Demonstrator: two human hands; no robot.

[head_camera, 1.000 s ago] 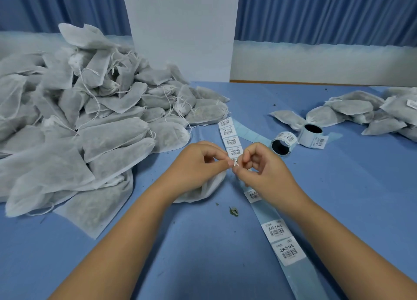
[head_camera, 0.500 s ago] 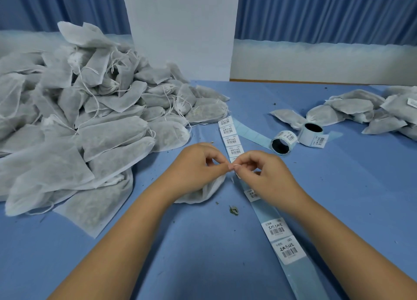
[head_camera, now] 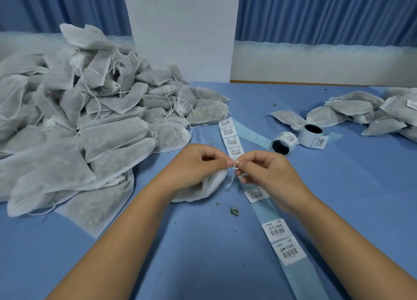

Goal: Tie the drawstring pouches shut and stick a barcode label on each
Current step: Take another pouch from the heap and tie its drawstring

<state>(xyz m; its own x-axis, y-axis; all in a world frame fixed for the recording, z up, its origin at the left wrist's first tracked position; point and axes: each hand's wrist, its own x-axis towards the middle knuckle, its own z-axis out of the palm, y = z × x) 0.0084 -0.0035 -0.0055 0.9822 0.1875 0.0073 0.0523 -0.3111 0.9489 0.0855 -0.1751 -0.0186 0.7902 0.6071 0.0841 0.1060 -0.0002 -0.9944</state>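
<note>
While the drawstring (head_camera: 234, 166) sat pinched between both hands, the pouch (head_camera: 204, 188) it belonged to lay near the middle of the table (head_camera: 361, 209), its body under the left hand and its gathered mouth pointing right. Its long axis ran roughly left to right, so the string came out just where the two sets of fingertips met. The left hand (head_camera: 196, 164) rested over the pouch, its fingers (head_camera: 222, 162) curled and nipping one part of the string. The right hand (head_camera: 270, 173) was just beside it, its fingers (head_camera: 247, 163) curled on the other part, with a loose end dangling below. Both forearms came in from the near edge, and neither hand was nearer the knot. The tying looked unfinished and probably needed a pull apart along that left-right line. A strip of barcode labels (head_camera: 277, 230) ran under the right hand, with two label rolls (head_camera: 282, 142) beyond it. A big heap of pouches (head_camera: 90, 119) filled the left side, and a smaller pile (head_camera: 361, 114) lay toward the far right corner.
</note>
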